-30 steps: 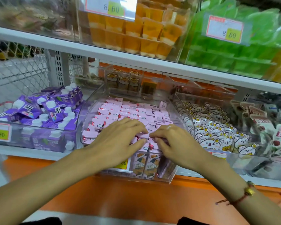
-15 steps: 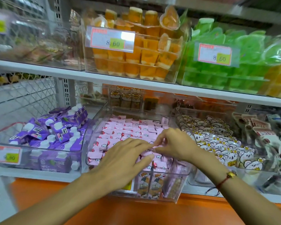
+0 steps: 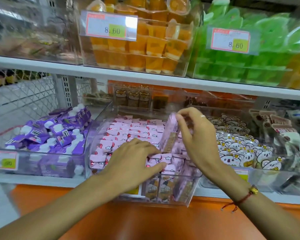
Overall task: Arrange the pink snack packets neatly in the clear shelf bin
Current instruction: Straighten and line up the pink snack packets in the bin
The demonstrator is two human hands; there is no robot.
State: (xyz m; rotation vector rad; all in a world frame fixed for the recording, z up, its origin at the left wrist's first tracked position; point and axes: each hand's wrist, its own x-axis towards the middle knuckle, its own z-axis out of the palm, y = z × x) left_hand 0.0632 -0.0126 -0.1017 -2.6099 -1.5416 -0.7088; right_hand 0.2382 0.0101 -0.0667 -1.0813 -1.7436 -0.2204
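Now your right hand (image 3: 196,135) has lifted one pink snack packet (image 3: 170,132) upright, pinched at its top, above the clear shelf bin (image 3: 189,191). Beside it, your left hand (image 3: 135,161) still presses flat on the front packets, steadying the rows for reinsertion.

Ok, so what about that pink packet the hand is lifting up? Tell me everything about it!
The lifted pink packet is a flat, shiny wrapper, pale pink with a brownish printed panel low on its side. It stands almost upright on edge, tilted slightly, above the rows of pink packets in the clear bin. The right hand pinches its top edge; the left hand rests flat on packets beside it.
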